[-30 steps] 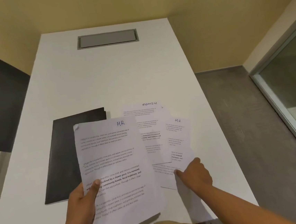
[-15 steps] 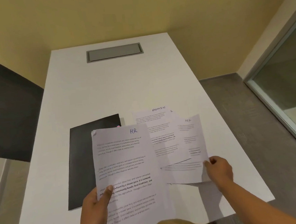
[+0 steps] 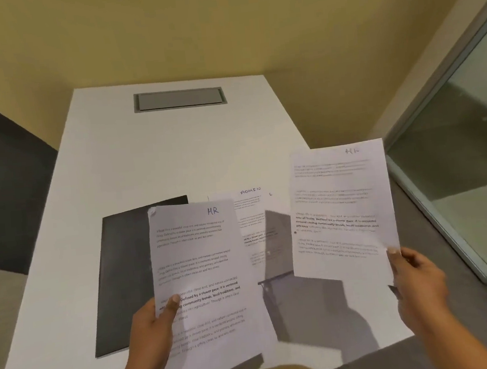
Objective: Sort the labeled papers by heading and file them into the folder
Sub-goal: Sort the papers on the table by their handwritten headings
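Left hand (image 3: 152,327): thumb pressed on the face of the HR sheet (image 3: 200,277), gripping its left edge, sheet raised toward the camera.
Right hand (image 3: 418,277): pinches the lower right corner of a second sheet (image 3: 340,210), held up over the table's right edge; heading blurred.
ADMIN sheet (image 3: 252,213): flat on the table, between the held sheets, partly in shadow.
Folder (image 3: 123,279): black, flat on the table, partly hidden behind the HR sheet.
Table (image 3: 173,149): white; grey hatch (image 3: 180,98) at the far end.
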`<state>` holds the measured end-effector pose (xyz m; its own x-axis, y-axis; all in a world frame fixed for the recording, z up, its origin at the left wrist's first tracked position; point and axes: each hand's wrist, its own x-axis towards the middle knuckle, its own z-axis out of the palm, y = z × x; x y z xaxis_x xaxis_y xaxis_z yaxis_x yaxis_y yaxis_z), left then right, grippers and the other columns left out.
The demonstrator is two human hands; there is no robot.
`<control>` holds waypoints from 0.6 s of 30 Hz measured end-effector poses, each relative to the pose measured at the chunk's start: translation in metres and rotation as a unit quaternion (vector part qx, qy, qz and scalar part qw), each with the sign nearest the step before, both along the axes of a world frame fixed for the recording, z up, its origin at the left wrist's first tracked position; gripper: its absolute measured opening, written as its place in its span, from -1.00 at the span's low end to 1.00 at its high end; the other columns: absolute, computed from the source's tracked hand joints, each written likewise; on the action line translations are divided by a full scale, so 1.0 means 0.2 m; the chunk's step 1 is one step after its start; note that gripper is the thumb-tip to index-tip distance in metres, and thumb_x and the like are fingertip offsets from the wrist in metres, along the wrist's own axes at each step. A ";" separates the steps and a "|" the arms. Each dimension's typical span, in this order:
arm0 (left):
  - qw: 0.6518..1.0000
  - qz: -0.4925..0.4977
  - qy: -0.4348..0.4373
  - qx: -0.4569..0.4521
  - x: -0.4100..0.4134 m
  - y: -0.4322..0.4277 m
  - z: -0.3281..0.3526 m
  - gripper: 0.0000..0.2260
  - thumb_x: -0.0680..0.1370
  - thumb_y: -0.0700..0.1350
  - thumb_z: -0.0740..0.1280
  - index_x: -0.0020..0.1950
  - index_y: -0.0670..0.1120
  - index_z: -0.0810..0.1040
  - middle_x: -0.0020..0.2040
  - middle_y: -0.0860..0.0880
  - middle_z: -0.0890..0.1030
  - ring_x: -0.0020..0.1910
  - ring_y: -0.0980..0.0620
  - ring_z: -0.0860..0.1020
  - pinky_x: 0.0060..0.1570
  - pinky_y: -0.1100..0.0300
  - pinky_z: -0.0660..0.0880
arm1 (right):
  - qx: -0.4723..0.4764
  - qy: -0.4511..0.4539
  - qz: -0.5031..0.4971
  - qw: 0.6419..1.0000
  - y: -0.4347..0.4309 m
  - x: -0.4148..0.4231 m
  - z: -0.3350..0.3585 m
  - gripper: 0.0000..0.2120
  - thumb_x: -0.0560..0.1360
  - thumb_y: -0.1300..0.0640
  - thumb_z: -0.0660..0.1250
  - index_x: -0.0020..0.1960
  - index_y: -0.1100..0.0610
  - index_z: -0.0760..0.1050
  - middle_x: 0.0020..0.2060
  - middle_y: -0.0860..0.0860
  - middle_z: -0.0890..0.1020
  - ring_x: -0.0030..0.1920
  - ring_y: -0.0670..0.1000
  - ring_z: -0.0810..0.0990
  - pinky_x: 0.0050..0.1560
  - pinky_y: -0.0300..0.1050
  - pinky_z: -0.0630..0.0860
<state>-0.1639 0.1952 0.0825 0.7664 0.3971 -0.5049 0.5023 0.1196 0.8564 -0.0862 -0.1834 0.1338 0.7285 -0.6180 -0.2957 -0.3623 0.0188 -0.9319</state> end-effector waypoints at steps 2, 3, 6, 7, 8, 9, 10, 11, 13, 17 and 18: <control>1.000 0.004 -0.003 -0.013 0.02 -0.05 0.01 -0.87 0.60 -0.07 0.31 0.11 0.00 0.60 -0.12 0.00 0.73 -0.17 -0.06 0.71 -0.14 -0.04 0.63 | 0.075 0.004 0.050 0.996 0.02 -0.03 0.02 -0.93 0.59 0.17 0.32 -0.05 0.09 0.56 -0.13 0.05 0.70 -0.20 0.05 0.63 -0.19 -0.08 0.47; 1.000 0.006 -0.005 -0.019 0.03 -0.08 0.02 -0.87 0.60 -0.07 0.31 0.12 0.00 0.60 -0.10 0.00 0.73 -0.16 -0.05 0.71 -0.13 -0.04 0.63 | 0.091 0.004 0.076 0.993 0.04 -0.04 0.02 -0.94 0.58 0.17 0.32 -0.01 0.13 0.57 -0.12 0.08 0.72 -0.16 0.09 0.66 -0.14 -0.04 0.52; 0.999 0.004 -0.012 -0.037 0.06 -0.18 0.06 -0.86 0.60 -0.06 0.31 0.13 0.00 0.59 -0.07 -0.01 0.73 -0.14 -0.04 0.71 -0.08 -0.06 0.63 | 0.095 0.006 0.145 0.985 0.09 -0.06 0.00 -0.92 0.56 0.19 0.34 0.00 0.17 0.60 -0.14 0.12 0.74 -0.23 0.07 0.69 -0.21 -0.08 0.58; 0.999 0.001 -0.014 -0.047 0.08 -0.22 0.08 -0.85 0.60 -0.06 0.31 0.14 0.00 0.58 -0.07 0.00 0.73 -0.13 -0.04 0.71 -0.07 -0.08 0.63 | 0.091 0.007 0.167 0.982 0.11 -0.06 -0.01 -0.92 0.56 0.19 0.35 -0.04 0.15 0.62 -0.14 0.13 0.74 -0.23 0.09 0.69 -0.19 -0.06 0.57; 0.998 -0.004 -0.021 -0.055 0.10 -0.26 0.10 -0.84 0.60 -0.05 0.30 0.16 0.02 0.58 -0.05 0.01 0.73 -0.11 -0.03 0.71 -0.05 -0.07 0.63 | 0.089 0.009 0.189 0.978 0.12 -0.06 -0.02 -0.91 0.56 0.18 0.35 -0.08 0.13 0.63 -0.14 0.15 0.74 -0.21 0.14 0.69 -0.17 -0.01 0.55; 0.998 -0.012 -0.030 -0.058 0.11 -0.31 0.12 -0.84 0.61 -0.05 0.29 0.17 0.05 0.58 -0.03 0.05 0.73 -0.07 0.01 0.70 -0.02 -0.03 0.62 | 0.084 0.013 0.209 0.974 0.12 -0.05 -0.02 -0.90 0.55 0.18 0.35 -0.10 0.13 0.63 -0.15 0.17 0.73 -0.19 0.18 0.69 -0.16 0.04 0.54; 0.997 -0.019 -0.041 -0.060 0.13 -0.36 0.15 -0.83 0.61 -0.04 0.28 0.18 0.07 0.58 0.00 0.08 0.72 -0.03 0.06 0.69 0.00 0.03 0.60 | 0.082 0.016 0.227 0.970 0.12 -0.04 -0.02 -0.90 0.55 0.19 0.35 -0.10 0.15 0.63 -0.16 0.19 0.73 -0.18 0.21 0.69 -0.16 0.08 0.54; 0.996 -0.027 -0.048 -0.064 0.14 -0.40 0.18 -0.81 0.62 -0.03 0.26 0.20 0.07 0.58 0.01 0.10 0.71 -0.01 0.10 0.68 -0.01 0.11 0.58 | 0.081 0.019 0.246 0.966 0.12 -0.02 -0.03 -0.92 0.55 0.22 0.35 -0.07 0.20 0.61 -0.15 0.21 0.72 -0.19 0.22 0.69 -0.17 0.09 0.56; 0.995 -0.033 -0.051 -0.080 0.17 -0.50 0.23 -0.78 0.63 0.01 0.24 0.22 0.05 0.58 0.01 0.08 0.72 0.00 0.12 0.68 -0.03 0.16 0.57 | 0.077 0.027 0.287 0.954 0.11 0.01 -0.01 -0.92 0.55 0.25 0.34 0.02 0.23 0.56 -0.10 0.20 0.71 -0.22 0.14 0.70 -0.23 0.02 0.58; 0.996 0.033 -0.021 -0.082 0.23 -0.68 0.31 -0.59 0.62 0.23 0.08 0.14 0.07 0.63 -0.04 0.02 0.72 -0.03 0.03 0.67 -0.12 0.16 0.58 | 0.110 0.059 0.385 0.914 0.08 0.10 0.05 -0.83 0.59 0.12 0.29 0.16 0.05 0.54 -0.04 0.06 0.74 -0.08 0.10 0.73 -0.14 -0.01 0.64; 0.995 0.051 -0.020 -0.089 0.24 -0.71 0.32 -0.53 0.61 0.27 0.01 0.15 0.08 0.62 -0.02 0.02 0.71 -0.03 0.04 0.66 -0.19 0.20 0.56 | 0.110 0.056 0.406 0.905 0.06 0.11 0.06 -0.83 0.60 0.12 0.26 0.16 0.03 0.55 -0.05 0.04 0.74 -0.06 0.09 0.73 -0.15 -0.02 0.65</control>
<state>-0.1153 0.0534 0.1461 0.7472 0.3819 -0.5439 0.4455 0.3195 0.8363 -0.0634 -0.1712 0.1460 0.8740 0.1912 -0.4468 -0.4321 -0.1148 -0.8945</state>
